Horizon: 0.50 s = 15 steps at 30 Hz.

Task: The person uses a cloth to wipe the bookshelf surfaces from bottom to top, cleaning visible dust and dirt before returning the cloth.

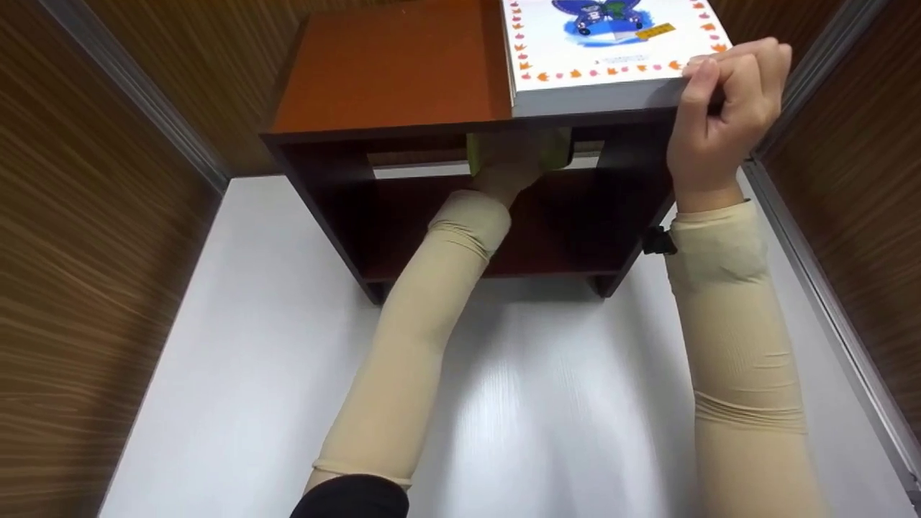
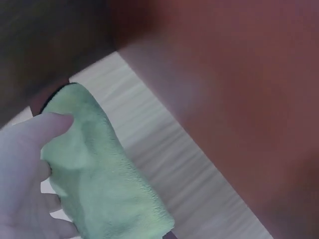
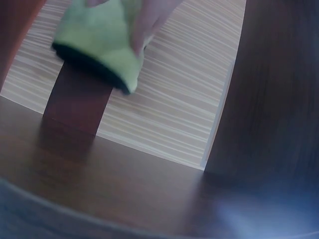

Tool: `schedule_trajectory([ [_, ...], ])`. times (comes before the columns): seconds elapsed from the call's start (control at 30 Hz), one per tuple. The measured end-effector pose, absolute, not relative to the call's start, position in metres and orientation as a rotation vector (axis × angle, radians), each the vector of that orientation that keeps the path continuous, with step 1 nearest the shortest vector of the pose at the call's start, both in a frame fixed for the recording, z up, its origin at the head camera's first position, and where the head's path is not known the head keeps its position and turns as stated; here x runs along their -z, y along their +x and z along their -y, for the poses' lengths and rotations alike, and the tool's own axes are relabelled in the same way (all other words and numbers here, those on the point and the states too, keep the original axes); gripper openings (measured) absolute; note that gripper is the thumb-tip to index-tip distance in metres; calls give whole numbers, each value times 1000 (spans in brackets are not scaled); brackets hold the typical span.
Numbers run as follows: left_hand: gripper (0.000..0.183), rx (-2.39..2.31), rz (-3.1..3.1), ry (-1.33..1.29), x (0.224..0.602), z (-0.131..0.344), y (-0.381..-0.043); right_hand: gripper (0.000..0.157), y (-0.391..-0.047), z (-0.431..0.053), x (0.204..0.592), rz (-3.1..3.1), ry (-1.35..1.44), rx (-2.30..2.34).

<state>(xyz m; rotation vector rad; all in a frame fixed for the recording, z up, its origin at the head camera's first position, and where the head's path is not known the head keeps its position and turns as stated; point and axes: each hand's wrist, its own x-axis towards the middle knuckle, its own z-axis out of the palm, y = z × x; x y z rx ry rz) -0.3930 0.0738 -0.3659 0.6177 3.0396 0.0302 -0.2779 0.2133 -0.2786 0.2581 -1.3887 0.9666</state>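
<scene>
My left hand (image 1: 507,158) reaches into the shelf unit, partly hidden under its top board. It grips a folded green cloth (image 2: 102,169), the thumb lying across it and the fingers along the edge. In the right wrist view the cloth (image 3: 99,45) overlaps a dark red upright strip (image 3: 79,102) at the back of the unit. My right hand (image 1: 734,108) is at the front right corner of a thick white book (image 1: 604,75) on top of the unit. Its fingers are curled, holding that corner.
The low brown shelf unit (image 1: 396,72) has a dark lower shelf (image 1: 424,223) and openings at the back. Wood-grain panels (image 1: 93,252) stand on both sides, with metal trim along their edges. The white floor (image 1: 259,345) lies in front.
</scene>
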Motion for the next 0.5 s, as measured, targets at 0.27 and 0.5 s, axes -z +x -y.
schedule_trajectory([
  [0.27, 64, 50, -3159, 441, 367, -25, -413, 27, -276, -216, 276, 1392, 244, -979],
  [0.5, 57, -11, -3186, 373, 368, 19, -421, 27, -278, -221, 276, 1399, 230, -984],
])
